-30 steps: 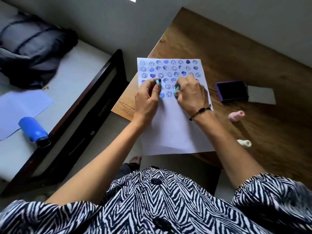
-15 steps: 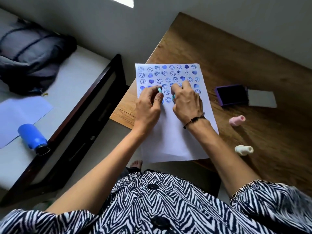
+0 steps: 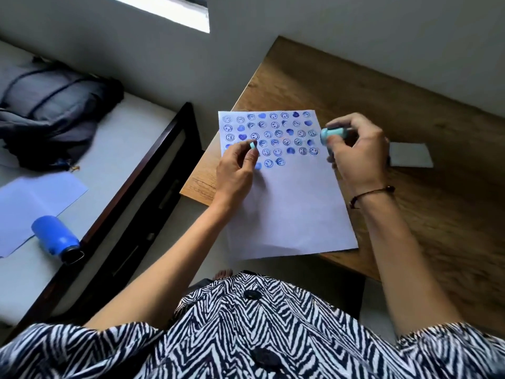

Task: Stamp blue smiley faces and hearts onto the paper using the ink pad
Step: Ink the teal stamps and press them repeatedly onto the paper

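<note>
A white paper point(image 3: 295, 214) lies on the wooden table point(image 3: 410, 110), its upper part filled with rows of blue smiley and heart prints. My left hand point(image 3: 235, 173) pinches a small teal stamp point(image 3: 253, 145) at the paper's left edge, just above the prints. My right hand point(image 3: 358, 154) holds a larger teal stamp point(image 3: 332, 134) sideways, lifted over the paper's right edge. My right hand hides the ink pad itself; only its white open lid point(image 3: 411, 158) shows to the right.
Left of the table stands a dark-framed bed point(image 3: 153, 170) with a grey backpack point(image 3: 52, 113), a loose sheet of paper point(image 3: 32, 206) and a blue bottle point(image 3: 56, 242). My zebra-patterned shirt point(image 3: 246, 329) fills the bottom. A wall runs behind the table.
Both hands have lifted off the paper and parted. My right hand swung right with its stamp toward the ink pad; my left hand drew back to the paper's left edge. The view shifted.
</note>
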A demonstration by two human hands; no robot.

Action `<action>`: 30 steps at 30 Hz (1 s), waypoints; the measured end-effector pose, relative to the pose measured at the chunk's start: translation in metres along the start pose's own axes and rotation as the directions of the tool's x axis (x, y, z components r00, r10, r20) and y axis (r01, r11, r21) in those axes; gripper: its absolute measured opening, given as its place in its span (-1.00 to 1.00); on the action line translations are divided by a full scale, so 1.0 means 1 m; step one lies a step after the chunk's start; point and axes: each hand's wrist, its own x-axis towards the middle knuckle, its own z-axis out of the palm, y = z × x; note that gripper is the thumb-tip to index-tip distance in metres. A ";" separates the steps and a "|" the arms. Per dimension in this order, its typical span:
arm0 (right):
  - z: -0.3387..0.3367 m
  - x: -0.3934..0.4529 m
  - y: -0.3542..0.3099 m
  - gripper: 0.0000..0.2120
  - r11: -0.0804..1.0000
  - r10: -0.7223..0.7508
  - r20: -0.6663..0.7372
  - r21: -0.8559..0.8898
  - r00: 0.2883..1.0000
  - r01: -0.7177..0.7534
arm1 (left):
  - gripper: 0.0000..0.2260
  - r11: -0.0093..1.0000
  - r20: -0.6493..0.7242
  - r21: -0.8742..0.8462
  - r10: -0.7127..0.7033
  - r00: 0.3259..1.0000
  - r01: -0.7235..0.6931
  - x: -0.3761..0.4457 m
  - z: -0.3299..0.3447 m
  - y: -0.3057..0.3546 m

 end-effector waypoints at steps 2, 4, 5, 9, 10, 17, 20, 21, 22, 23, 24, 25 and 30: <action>0.002 -0.005 0.000 -0.84 0.992 0.071 0.063 0.097 0.995 -0.077 | -0.77 0.999 0.025 -0.038 0.012 1.000 -0.011 -0.001 -0.001 0.002; 0.008 -0.011 -0.002 -0.84 0.977 0.120 0.120 0.162 0.985 -0.139 | -0.78 0.993 0.071 -0.111 0.035 0.997 -0.027 -0.003 0.000 0.006; 0.011 -0.015 -0.003 -0.84 0.969 0.134 0.143 0.189 0.981 -0.160 | -0.80 0.987 0.100 -0.156 0.046 0.994 -0.030 -0.005 0.000 0.009; 0.019 -0.025 -0.009 -0.84 0.949 0.132 0.188 0.260 0.973 -0.179 | -0.84 0.963 0.231 -0.268 0.082 0.969 -0.017 -0.010 0.005 0.014; 0.018 -0.027 -0.011 -0.85 0.945 0.125 0.196 0.275 0.972 -0.177 | -0.85 0.961 0.261 -0.276 0.093 0.961 -0.018 -0.011 0.007 0.015; 0.013 -0.034 -0.016 -0.89 0.959 0.111 0.211 0.234 0.971 -0.160 | -0.88 0.946 0.344 -0.324 0.124 0.931 -0.007 -0.014 0.015 0.017; 0.011 -0.037 -0.014 -0.89 0.960 0.128 0.199 0.223 0.972 -0.172 | -0.89 0.943 0.355 -0.332 0.127 0.926 -0.002 -0.014 0.019 0.016; 0.011 -0.038 -0.013 -0.88 0.958 0.131 0.194 0.226 0.972 -0.175 | -0.89 0.946 0.356 -0.324 0.125 0.926 -0.003 -0.014 0.021 0.015; 0.010 -0.039 -0.012 -0.88 0.957 0.137 0.183 0.230 0.974 -0.177 | -0.90 0.949 0.354 -0.315 0.117 0.928 0.001 -0.013 0.023 0.015; 0.009 -0.039 -0.010 -0.88 0.956 0.145 0.166 0.231 0.975 -0.181 | -0.90 0.951 0.343 -0.310 0.104 0.933 0.008 -0.012 0.025 0.014; 0.009 -0.038 -0.009 -0.89 0.956 0.155 0.147 0.228 0.977 -0.186 | -0.91 0.950 0.323 -0.311 0.089 0.942 0.017 -0.011 0.026 0.013; 0.008 -0.036 -0.008 -0.89 0.957 0.165 0.131 0.220 0.978 -0.191 | -0.90 0.948 0.293 -0.316 0.072 0.953 0.026 -0.009 0.026 0.013; -0.015 -0.016 0.003 -0.88 0.992 0.108 -0.022 0.063 0.994 -0.106 | -0.85 0.941 0.129 -0.331 -0.021 0.991 0.063 0.004 0.018 0.007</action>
